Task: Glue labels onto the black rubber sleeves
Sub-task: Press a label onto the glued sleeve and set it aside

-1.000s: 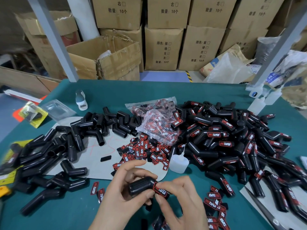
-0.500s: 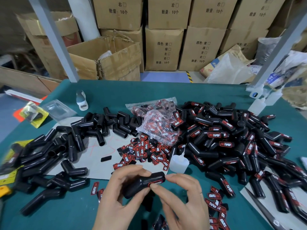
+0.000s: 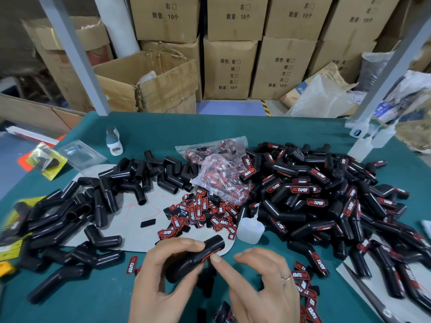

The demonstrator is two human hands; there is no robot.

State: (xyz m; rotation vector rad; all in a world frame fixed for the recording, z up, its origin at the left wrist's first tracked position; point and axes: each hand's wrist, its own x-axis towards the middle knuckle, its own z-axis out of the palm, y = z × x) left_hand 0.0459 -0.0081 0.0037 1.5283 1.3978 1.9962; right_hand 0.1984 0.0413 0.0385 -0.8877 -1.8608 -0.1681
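My left hand grips a black rubber sleeve near the front of the table, its open end tilted up to the right. A red-and-black label sits on the sleeve's near side. My right hand has its thumb tip pressing on that label, the other fingers spread and relaxed. Loose labels lie in a heap beyond the hands. Unlabelled sleeves are piled on the left, labelled sleeves on the right. A small white glue bottle stands just beyond the held sleeve.
A clear bag of labels lies mid-table. A grey mat covers part of the green table. More labels lie by my right hand. Another bottle and blister packs sit far left; cardboard boxes stand behind.
The sleeve has been turned so its open end points up and right. My right hand's fingers have come off the label and spread, leaving only the thumb on it.
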